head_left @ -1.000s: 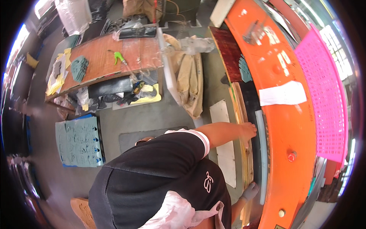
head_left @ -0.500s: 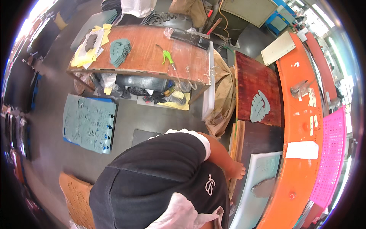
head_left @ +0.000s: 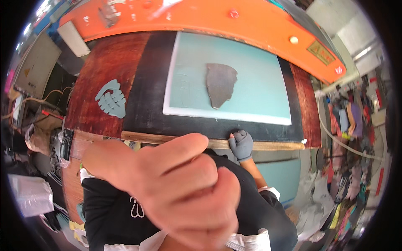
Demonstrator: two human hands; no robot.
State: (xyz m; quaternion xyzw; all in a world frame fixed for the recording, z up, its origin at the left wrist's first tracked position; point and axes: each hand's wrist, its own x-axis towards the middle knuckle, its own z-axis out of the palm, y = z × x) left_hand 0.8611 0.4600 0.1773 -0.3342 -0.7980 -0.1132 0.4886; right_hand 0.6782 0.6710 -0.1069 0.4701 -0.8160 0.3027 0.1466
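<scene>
My left hand (head_left: 188, 192), bare, is raised close in the lower middle, its fingers curled closed with nothing visible in them. My right hand (head_left: 241, 146), in a grey glove, rests with curled fingers on the front wooden edge (head_left: 272, 145) of the worktable. Beyond it lies a pale green board (head_left: 259, 92) with a white rim, set on a black surface (head_left: 142, 100). On that board sits a flat grey-brown piece (head_left: 221, 83) with one notched side, apart from both hands. Left of the board are teal cut-out pieces (head_left: 112, 99) on a reddish-brown panel (head_left: 92, 75).
An orange machine beam (head_left: 201, 16) with a knob and a warning plate spans the far side. A wooden side table (head_left: 75, 163) stands at left. At right are a hose (head_left: 335, 138) and hanging strips (head_left: 349, 117). A teal sheet (head_left: 282, 175) lies below the front edge.
My view has turned right, from the side table and floor to the orange machine. The bare left hand has left the wooden edge and come up close; the gloved right hand now shows.
</scene>
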